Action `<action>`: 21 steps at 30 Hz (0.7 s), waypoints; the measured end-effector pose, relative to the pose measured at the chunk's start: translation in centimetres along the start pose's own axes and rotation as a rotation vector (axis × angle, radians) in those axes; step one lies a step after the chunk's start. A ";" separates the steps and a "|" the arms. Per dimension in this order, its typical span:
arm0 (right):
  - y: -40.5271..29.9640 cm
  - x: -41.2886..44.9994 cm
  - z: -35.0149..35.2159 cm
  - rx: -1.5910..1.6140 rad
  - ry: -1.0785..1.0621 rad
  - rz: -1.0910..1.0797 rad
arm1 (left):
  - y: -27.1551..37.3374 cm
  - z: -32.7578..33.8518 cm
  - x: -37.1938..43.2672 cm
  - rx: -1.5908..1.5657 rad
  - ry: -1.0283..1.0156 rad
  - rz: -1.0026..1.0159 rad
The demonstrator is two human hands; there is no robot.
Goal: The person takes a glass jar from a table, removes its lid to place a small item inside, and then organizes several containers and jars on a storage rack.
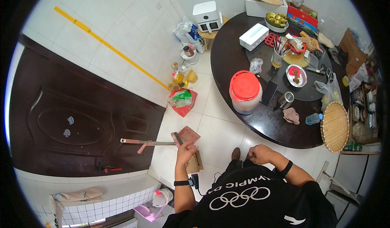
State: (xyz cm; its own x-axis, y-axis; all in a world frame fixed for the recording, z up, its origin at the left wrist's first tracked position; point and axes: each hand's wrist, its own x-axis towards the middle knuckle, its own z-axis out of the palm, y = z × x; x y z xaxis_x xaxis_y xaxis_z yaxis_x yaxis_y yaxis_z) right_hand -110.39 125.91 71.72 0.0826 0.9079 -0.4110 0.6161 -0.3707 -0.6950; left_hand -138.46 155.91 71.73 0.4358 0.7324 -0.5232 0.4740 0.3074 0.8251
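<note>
My left hand (pixel 186 152) is held up in front of me with its fingers curled, and no object shows in it. Behind it in the picture are a broom with a long handle (pixel 158 143) and a reddish dustpan (pixel 188 134) by the door; whether the hand touches them I cannot tell. A cardboard box (pixel 193 164) on the floor is partly hidden by that hand. Near my waist, my right hand (pixel 259 154) is loosely fisted and shows nothing in its fingers. Both wrists wear black bands. The round dark table (pixel 225 84) stands beyond my right hand.
On the table are a red-lidded plastic jar (pixel 246 87), a phone (pixel 269 93), a can (pixel 285 100), a cloth (pixel 291 116) and a water bottle (pixel 313 118). A woven tray (pixel 335 127) overhangs its edge. Oil bottles (pixel 180 78) stand by the wall near a dark door (pixel 91 115).
</note>
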 end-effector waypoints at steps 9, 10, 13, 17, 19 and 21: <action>-0.1 0.0 0.3 -0.012 -0.013 0.014 | -0.8 -0.7 1.0 0.028 -0.036 -0.030; -0.2 -0.1 0.3 -0.011 -0.011 0.016 | -0.6 -0.5 1.0 0.029 -0.038 -0.028; -0.3 -0.3 0.3 0.003 -0.019 0.046 | -0.1 0.0 0.8 0.012 -0.024 -0.009; -0.1 -0.4 0.7 0.010 -0.009 0.058 | 0.3 0.2 0.8 0.005 -0.046 -0.011; -0.1 -0.5 0.8 0.011 -0.004 0.064 | 0.5 0.3 0.9 0.013 -0.049 -0.010; -0.2 -0.6 0.7 0.020 -0.011 0.067 | 0.7 0.3 0.9 0.025 -0.064 -0.012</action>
State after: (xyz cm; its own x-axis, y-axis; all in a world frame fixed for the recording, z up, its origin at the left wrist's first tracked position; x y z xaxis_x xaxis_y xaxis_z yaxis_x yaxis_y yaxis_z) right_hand -111.18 125.29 71.70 0.1147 0.8789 -0.4631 0.5937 -0.4344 -0.6773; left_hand -137.51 156.61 71.75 0.4774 0.6880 -0.5466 0.4986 0.3001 0.8132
